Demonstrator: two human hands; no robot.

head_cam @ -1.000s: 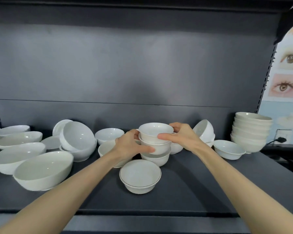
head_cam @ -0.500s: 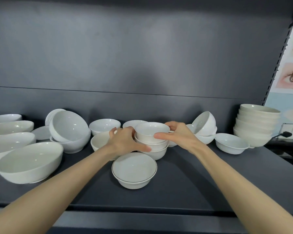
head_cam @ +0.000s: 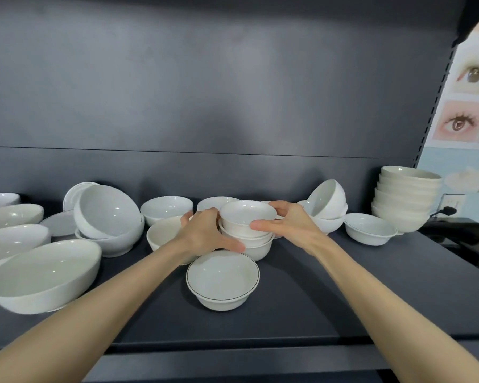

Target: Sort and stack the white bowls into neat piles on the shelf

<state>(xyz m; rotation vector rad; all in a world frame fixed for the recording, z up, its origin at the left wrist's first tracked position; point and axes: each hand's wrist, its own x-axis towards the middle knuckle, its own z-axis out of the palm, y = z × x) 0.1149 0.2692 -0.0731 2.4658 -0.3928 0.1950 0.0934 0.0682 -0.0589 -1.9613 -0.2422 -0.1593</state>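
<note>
A small stack of three white bowls [head_cam: 246, 217] stands in the middle of the dark shelf [head_cam: 329, 294]. My left hand [head_cam: 205, 234] grips its left side, thumb low across the front. My right hand [head_cam: 285, 222] grips the right side, thumb on the top bowl's wall. Just in front sits a single white bowl with a thin dark rim line [head_cam: 223, 279]. A cream bowl [head_cam: 163, 234] lies partly hidden behind my left wrist.
Large oval bowls [head_cam: 43, 276] crowd the left end. A tilted deep bowl [head_cam: 108, 211] rests in another. A tall cream pile [head_cam: 405, 199] stands at the far right, with a rimmed bowl [head_cam: 369, 229] and a tilted bowl pile [head_cam: 327, 205] beside it. More bowls [head_cam: 166, 207] line the back.
The top bowl has come down and now sits nested lower in the stack. Both hands stay round the stack and have sunk with it.
</note>
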